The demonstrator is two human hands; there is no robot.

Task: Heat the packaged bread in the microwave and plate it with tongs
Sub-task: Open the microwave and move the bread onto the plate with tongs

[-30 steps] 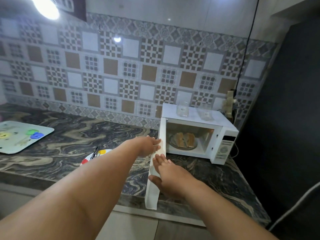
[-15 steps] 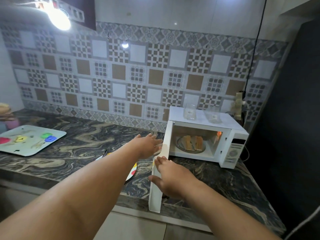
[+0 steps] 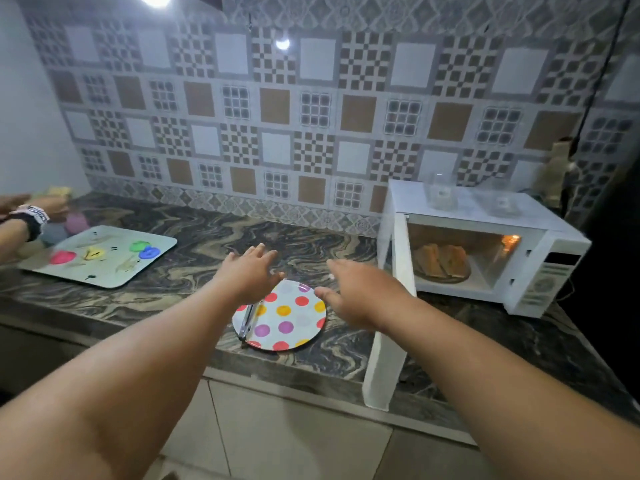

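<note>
Both hands hovered over the round white plate with coloured polka dots, which sat on the dark marbled stone counter just left of the microwave's open white door. The left hand had its fingers spread and straight, holding nothing; the right hand was likewise flat and loose-fingered, empty, above the plate's right rim.

The step in hand looked to be taking up the metal tongs, which lay along the plate's left side, partly under the left wrist. To do it well, the hand nearest should close around the tongs at their hinged end so the tips stay free. It should lift them clear without dragging the plate towards the counter edge. The other hand could steady the rim. The reach into the oven would then have to pass round the projecting door.

The toasted brown bread slices were inside the white countertop microwave oven, lying side by side on its round dish, with the interior lamp lit. Whether any wrapping remained on them was hard to make out in the blur. The dotted plate held only the tongs. At far left a pale rectangular tray carried small coloured blobs, and another person's hand reached in nearby.
</note>
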